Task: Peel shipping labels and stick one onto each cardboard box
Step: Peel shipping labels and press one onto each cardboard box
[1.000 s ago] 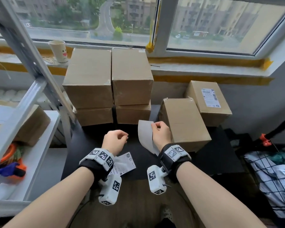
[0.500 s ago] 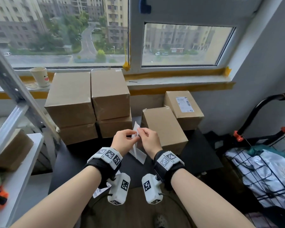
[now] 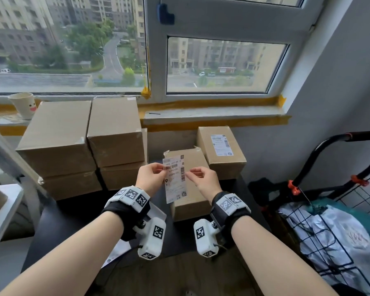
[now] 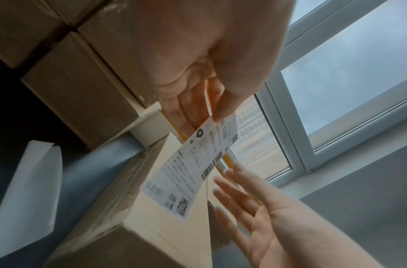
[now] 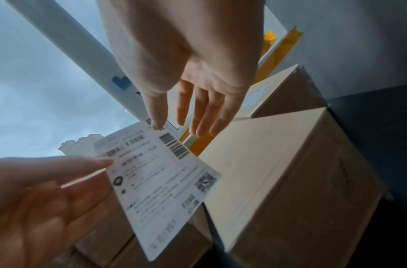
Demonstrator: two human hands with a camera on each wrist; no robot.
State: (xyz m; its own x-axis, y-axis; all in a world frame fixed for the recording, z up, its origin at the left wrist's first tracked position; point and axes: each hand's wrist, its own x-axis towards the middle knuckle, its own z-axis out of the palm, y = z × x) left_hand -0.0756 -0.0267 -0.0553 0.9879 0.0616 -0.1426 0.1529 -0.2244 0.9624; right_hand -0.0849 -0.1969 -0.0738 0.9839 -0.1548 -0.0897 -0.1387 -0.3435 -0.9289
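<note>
A white shipping label [image 3: 175, 180] with barcodes hangs printed side toward me over a plain cardboard box [image 3: 190, 197] on the black table [image 3: 68, 221]. My left hand [image 3: 162, 168] pinches the label's upper left edge between thumb and fingers [image 4: 211, 116]. My right hand [image 3: 192, 173] is at the label's upper right edge with fingers straight [image 4: 232, 181]; its thumb tip touches the label's corner [image 5: 156, 125]. The label [image 5: 161, 181] is not touching the box [image 5: 278, 163]. Behind and to the right stands a box [image 3: 220, 163] with a label stuck on its top.
Two stacks of plain boxes [image 3: 56, 135] stand at the back left under the windowsill, which holds a paper cup [image 3: 24, 104]. A white sheet [image 4: 30, 190] lies on the table by my left wrist. A wire cart [image 3: 329, 231] is at the right, a shelf [image 3: 0, 210] at the left.
The sheet was in my right hand, then both hands worked at its top edge. Now the label hangs from my left hand, printed side toward me, and my right fingers have straightened.
</note>
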